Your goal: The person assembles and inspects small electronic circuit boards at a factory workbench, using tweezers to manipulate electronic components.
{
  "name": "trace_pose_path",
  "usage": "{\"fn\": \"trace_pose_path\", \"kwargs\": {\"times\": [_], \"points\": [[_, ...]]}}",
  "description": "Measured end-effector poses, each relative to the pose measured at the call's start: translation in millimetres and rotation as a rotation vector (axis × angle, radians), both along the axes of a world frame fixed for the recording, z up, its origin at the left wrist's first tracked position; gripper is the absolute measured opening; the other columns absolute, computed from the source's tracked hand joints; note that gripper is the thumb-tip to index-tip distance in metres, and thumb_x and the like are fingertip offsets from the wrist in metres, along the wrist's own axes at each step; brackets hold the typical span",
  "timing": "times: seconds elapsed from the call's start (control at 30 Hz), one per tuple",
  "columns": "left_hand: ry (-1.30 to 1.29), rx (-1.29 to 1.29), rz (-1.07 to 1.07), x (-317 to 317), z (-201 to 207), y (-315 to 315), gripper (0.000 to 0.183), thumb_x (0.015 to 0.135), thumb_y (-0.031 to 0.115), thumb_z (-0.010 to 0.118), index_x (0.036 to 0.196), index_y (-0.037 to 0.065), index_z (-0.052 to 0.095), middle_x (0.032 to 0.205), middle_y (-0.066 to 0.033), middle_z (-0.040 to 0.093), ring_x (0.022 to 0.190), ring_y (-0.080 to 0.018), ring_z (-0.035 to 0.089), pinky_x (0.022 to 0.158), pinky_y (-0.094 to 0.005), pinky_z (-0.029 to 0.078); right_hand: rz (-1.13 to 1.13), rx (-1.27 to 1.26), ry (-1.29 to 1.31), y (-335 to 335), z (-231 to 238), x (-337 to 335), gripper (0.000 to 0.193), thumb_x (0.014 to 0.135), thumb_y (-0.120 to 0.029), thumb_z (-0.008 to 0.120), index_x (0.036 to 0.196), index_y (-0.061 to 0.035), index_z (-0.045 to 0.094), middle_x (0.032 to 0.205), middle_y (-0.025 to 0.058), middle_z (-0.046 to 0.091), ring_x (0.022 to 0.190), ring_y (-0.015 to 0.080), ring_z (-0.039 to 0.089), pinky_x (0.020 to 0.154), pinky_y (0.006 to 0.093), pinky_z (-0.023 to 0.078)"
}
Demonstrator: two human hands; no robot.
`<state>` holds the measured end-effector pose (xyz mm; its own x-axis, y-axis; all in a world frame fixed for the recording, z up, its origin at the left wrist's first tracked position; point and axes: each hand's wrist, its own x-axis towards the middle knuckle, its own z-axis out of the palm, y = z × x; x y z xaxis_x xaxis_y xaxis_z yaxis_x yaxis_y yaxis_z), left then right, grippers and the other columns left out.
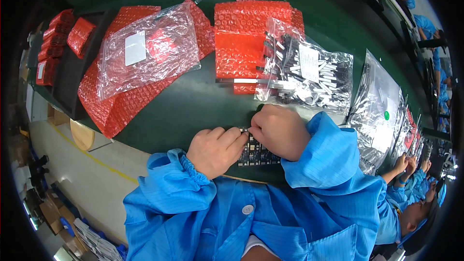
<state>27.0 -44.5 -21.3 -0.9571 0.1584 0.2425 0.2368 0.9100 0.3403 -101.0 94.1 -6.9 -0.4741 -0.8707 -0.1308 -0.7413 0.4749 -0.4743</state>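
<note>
A dark circuit board panel point(258, 153), with rows of small pale parts, lies on the table close in front of me and is partly covered by my hands. My left hand point(216, 152) is closed with its fingers curled at the board's left edge. From the other side, my right hand point(280, 130) is closed in a pinch at the board's upper left corner. The two sets of fingertips almost meet there. Whatever sits between the right fingertips is too small to make out. Just beyond my right hand lies a clear bag point(309, 75) of black and white strips.
Red bubble-wrap pouches point(237, 43) lie behind the hands. At left, a clear bag point(150, 48) rests on red bubble wrap, beside a black tray point(82, 70) with red-wrapped packs point(81, 36). More clear bags point(379, 111) lie at right. A co-worker point(411, 212) sits to the right.
</note>
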Motion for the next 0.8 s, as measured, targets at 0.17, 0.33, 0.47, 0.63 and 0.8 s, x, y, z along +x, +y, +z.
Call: {"fn": "trace_pose_path", "kwargs": {"times": [0.17, 0.33, 0.47, 0.63, 0.8], "points": [[-0.012, 0.01, -0.011, -1, -2, 0, 0.029, 0.069, 0.016, 0.063, 0.097, 0.01, 0.062, 0.086, 0.0006, 0.054, 0.07, -0.0144, 0.053, 0.058, -0.0274, 0.045, -0.011, 0.045, -0.131, -1, 3, -6, 0.011, 0.072, -0.019, 0.064, 0.072, -0.0081, 0.064, 0.075, 0.0094, 0.058, 0.073, 0.0279, 0.059, 0.064, 0.038, 0.048], [-0.001, 0.056, -0.01, -3, 0, 2, 0.029, 0.068, 0.016, 0.066, 0.097, 0.01, 0.063, 0.086, -0.0004, 0.055, 0.068, -0.0162, 0.055, 0.058, -0.0285, 0.047, 0.034, 0.027, -0.12, 18, 22, -17, 0.018, 0.073, -0.019, 0.066, 0.086, -0.0059, 0.063, 0.079, 0.0112, 0.06, 0.076, 0.0278, 0.06, 0.066, 0.0375, 0.048], [0.041, 0.295, 0.183, -6, 3, -13, 0.026, 0.072, 0.016, 0.067, 0.096, 0.008, 0.064, 0.082, -0.0058, 0.06, 0.067, -0.0221, 0.058, 0.06, -0.0324, 0.049, 0.054, 0.022, -0.106, 47, 60, -33, 0.028, 0.072, -0.018, 0.068, 0.096, -0.0048, 0.06, 0.083, 0.0113, 0.061, 0.076, 0.0289, 0.061, 0.067, 0.0364, 0.049], [-0.041, 0.836, 0.687, -55, 10, -44, 0.028, 0.082, 0.02, 0.064, 0.103, 0.002, 0.061, 0.078, -0.0059, 0.061, 0.065, -0.0137, 0.057, 0.061, -0.0268, 0.045, 0.009, 0.088, 0.146, 81, 82, -36, 0.027, 0.071, -0.018, 0.069, 0.095, -0.0069, 0.061, 0.081, 0.0094, 0.06, 0.074, 0.0285, 0.06, 0.065, 0.0366, 0.049], [-0.185, 1.045, 0.596, -57, 16, -56, 0.018, 0.085, 0.012, 0.061, 0.096, -0.002, 0.06, 0.074, -0.0018, 0.06, 0.065, -0.0067, 0.053, 0.059, -0.0216, 0.043, -0.035, 0.125, 0.122, 92, 84, -24, 0.024, 0.07, -0.017, 0.069, 0.091, -0.0074, 0.062, 0.082, 0.0089, 0.06, 0.074, 0.028, 0.06, 0.065, 0.0362, 0.049]]}}
